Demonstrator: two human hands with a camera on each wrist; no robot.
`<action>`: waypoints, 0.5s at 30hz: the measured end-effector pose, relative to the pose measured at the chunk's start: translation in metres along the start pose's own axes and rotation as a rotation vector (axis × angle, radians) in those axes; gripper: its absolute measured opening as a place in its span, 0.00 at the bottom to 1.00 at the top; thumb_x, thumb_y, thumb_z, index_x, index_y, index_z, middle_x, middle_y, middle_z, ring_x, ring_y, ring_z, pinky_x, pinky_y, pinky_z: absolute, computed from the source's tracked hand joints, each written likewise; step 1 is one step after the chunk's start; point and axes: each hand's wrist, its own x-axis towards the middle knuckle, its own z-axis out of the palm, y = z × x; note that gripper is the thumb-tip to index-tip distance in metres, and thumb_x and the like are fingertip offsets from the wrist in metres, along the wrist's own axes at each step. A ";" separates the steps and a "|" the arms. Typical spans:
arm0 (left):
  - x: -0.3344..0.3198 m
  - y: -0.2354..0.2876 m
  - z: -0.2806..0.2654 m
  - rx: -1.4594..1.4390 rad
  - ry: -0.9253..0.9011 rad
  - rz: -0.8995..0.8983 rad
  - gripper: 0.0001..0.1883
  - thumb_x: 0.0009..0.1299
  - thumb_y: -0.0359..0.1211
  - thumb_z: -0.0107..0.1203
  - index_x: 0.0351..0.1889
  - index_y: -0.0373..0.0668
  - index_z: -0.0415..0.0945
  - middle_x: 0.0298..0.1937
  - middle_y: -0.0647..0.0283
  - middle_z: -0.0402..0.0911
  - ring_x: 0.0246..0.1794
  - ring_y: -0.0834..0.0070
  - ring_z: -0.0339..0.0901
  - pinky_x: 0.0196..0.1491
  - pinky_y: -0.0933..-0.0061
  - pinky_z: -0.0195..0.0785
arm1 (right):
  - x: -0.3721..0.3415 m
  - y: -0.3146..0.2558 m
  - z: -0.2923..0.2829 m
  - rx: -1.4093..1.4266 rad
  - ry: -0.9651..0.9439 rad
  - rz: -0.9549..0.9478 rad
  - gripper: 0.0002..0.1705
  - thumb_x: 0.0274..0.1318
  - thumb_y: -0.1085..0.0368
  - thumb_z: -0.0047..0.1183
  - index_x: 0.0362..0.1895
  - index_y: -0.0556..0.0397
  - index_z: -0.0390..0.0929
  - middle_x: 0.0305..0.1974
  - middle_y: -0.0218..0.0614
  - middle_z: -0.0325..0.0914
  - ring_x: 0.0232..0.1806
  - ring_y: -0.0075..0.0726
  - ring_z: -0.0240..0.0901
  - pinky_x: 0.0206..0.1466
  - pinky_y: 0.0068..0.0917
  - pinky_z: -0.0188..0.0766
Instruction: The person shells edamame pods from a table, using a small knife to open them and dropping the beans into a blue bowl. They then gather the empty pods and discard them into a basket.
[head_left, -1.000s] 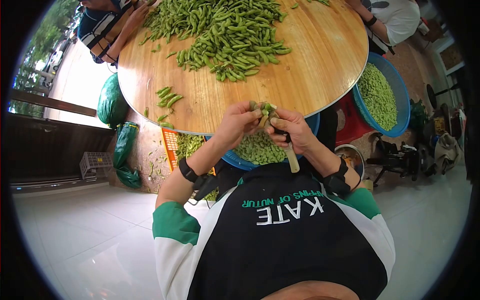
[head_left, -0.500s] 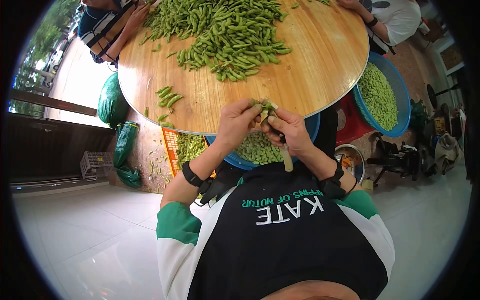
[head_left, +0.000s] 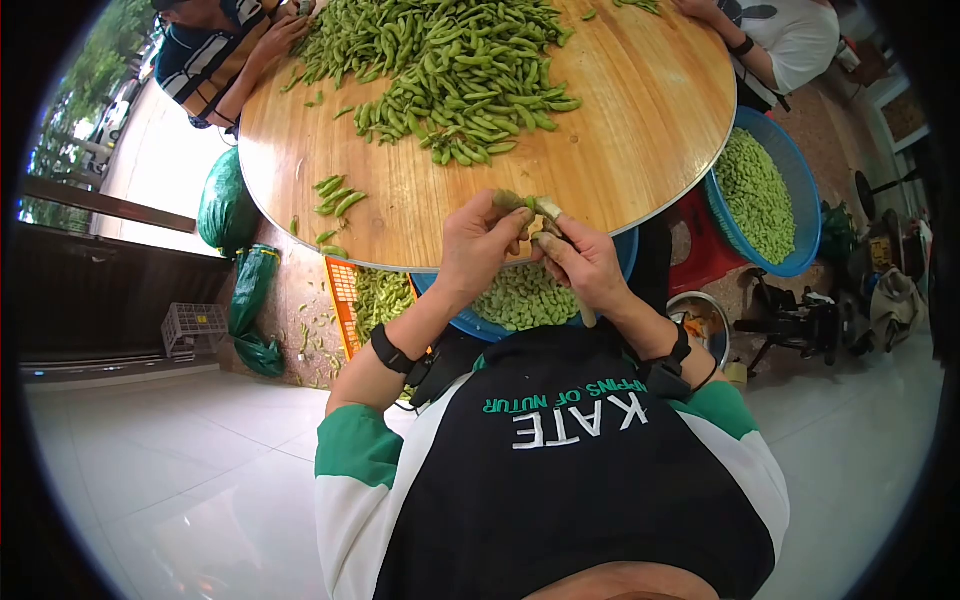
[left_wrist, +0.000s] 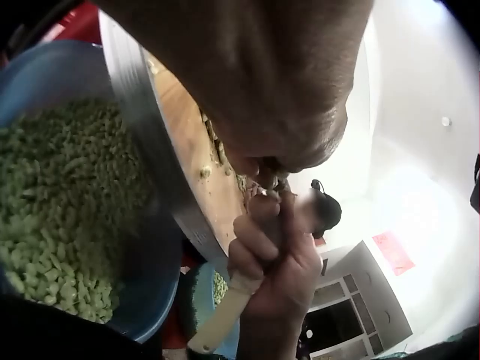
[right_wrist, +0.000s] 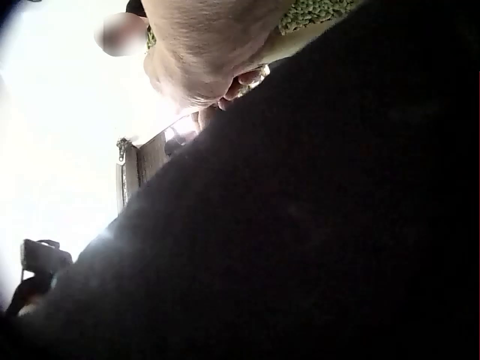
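Observation:
Above the near edge of the round wooden table (head_left: 640,120), my left hand (head_left: 478,238) pinches a small green soybean pod (head_left: 531,201) between thumb and forefinger. My right hand (head_left: 588,262) faces it, fingertips close to the pod, with a pale wrap (head_left: 548,208) on the forefinger. Its other fingers curl round a tool with a cream-coloured handle (left_wrist: 219,321); the tool's working end is hidden. Below both hands stands a blue basin (head_left: 462,322) of shelled green beans (head_left: 520,300). In the right wrist view, dark cloth covers most of the scene.
A large heap of soybean pods (head_left: 460,75) covers the far table, with a few pods (head_left: 338,195) at the left. An orange crate (head_left: 341,295) stands below left. At right are another blue basin (head_left: 800,190) and a metal bowl (head_left: 715,318). Two people sit across the table.
The hands have drawn slightly apart, the left fingertips rising a little. The cream-coloured handle has turned and shows less below the right hand.

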 end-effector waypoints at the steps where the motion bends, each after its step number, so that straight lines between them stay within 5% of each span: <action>1: 0.001 -0.001 -0.002 0.027 -0.014 -0.041 0.05 0.68 0.28 0.56 0.37 0.36 0.76 0.27 0.67 0.78 0.23 0.87 0.71 0.24 0.86 0.61 | 0.002 -0.001 -0.003 0.084 0.023 0.043 0.14 0.66 0.67 0.44 0.52 0.58 0.70 0.29 0.26 0.72 0.19 0.14 0.59 0.19 0.13 0.55; 6: 0.003 -0.007 -0.007 -0.193 -0.081 -0.216 0.04 0.69 0.29 0.54 0.37 0.38 0.76 0.27 0.68 0.77 0.23 0.86 0.71 0.23 0.85 0.60 | 0.009 -0.008 -0.007 0.207 0.037 0.098 0.12 0.65 0.68 0.45 0.50 0.58 0.71 0.28 0.26 0.72 0.18 0.13 0.60 0.19 0.13 0.54; 8: 0.002 -0.008 -0.006 -0.331 -0.108 -0.324 0.04 0.70 0.29 0.53 0.36 0.39 0.75 0.27 0.67 0.77 0.22 0.85 0.71 0.23 0.84 0.60 | 0.007 -0.003 -0.005 -0.069 0.100 -0.021 0.08 0.62 0.68 0.49 0.43 0.58 0.72 0.27 0.25 0.71 0.26 0.14 0.66 0.28 0.14 0.63; 11: 0.001 -0.010 -0.005 -0.444 -0.211 -0.415 0.04 0.70 0.30 0.51 0.36 0.39 0.74 0.26 0.67 0.76 0.21 0.84 0.69 0.22 0.84 0.59 | 0.009 -0.013 -0.002 0.064 0.122 0.042 0.06 0.60 0.69 0.51 0.39 0.58 0.72 0.27 0.23 0.70 0.28 0.14 0.66 0.30 0.15 0.63; 15: 0.001 -0.012 -0.014 -0.453 -0.299 -0.500 0.04 0.70 0.30 0.51 0.35 0.40 0.74 0.25 0.67 0.75 0.20 0.83 0.68 0.21 0.84 0.57 | 0.008 -0.004 -0.014 -0.098 0.060 -0.016 0.05 0.60 0.69 0.50 0.39 0.55 0.73 0.24 0.24 0.73 0.19 0.12 0.61 0.20 0.13 0.56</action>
